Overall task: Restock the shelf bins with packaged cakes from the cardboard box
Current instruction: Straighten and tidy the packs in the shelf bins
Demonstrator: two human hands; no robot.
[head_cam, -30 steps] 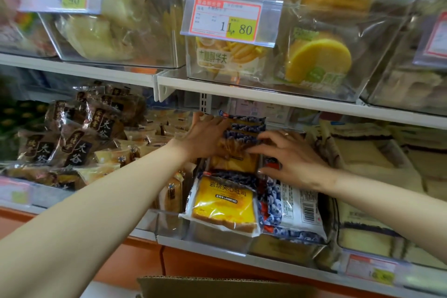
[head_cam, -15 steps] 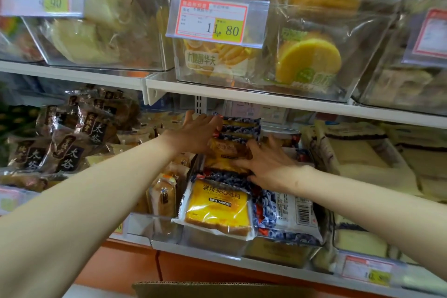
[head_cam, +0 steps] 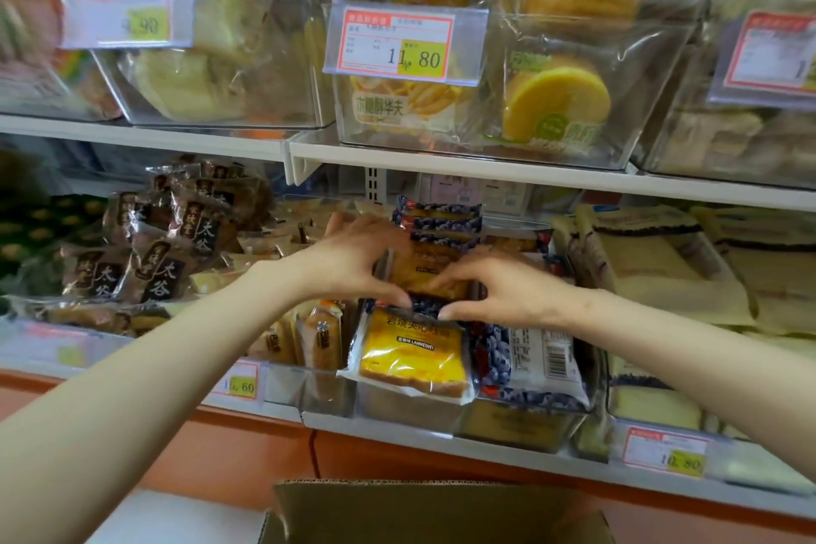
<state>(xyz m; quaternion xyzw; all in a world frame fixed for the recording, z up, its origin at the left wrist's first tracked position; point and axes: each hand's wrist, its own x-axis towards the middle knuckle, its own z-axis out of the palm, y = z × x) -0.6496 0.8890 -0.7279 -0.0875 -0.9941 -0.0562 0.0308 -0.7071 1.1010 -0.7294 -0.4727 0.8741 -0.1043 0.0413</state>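
Both my hands reach into a clear shelf bin (head_cam: 397, 409) on the lower shelf. My left hand (head_cam: 353, 263) and my right hand (head_cam: 494, 287) pinch the near edge of a blue-patterned packaged cake (head_cam: 426, 274) lying in the middle of the bin. More of the same cakes (head_cam: 437, 219) stand stacked behind it. A yellow-faced cake pack (head_cam: 413, 356) leans at the bin's front, and another pack (head_cam: 536, 360) lies label-up beside it on the right. The cardboard box (head_cam: 435, 512) sits open at the bottom of view.
Dark-wrapped pastries (head_cam: 163, 265) fill the bin to the left, small cakes (head_cam: 320, 340) stand next to it. Pale layered cakes (head_cam: 653, 261) fill the right bins. The upper shelf (head_cam: 485, 174) holds clear bins with yellow cakes and price tags (head_cam: 404, 42).
Both hands have drawn back from the rear of the bin toward its front and come together on the near edge of the middle cake pack.
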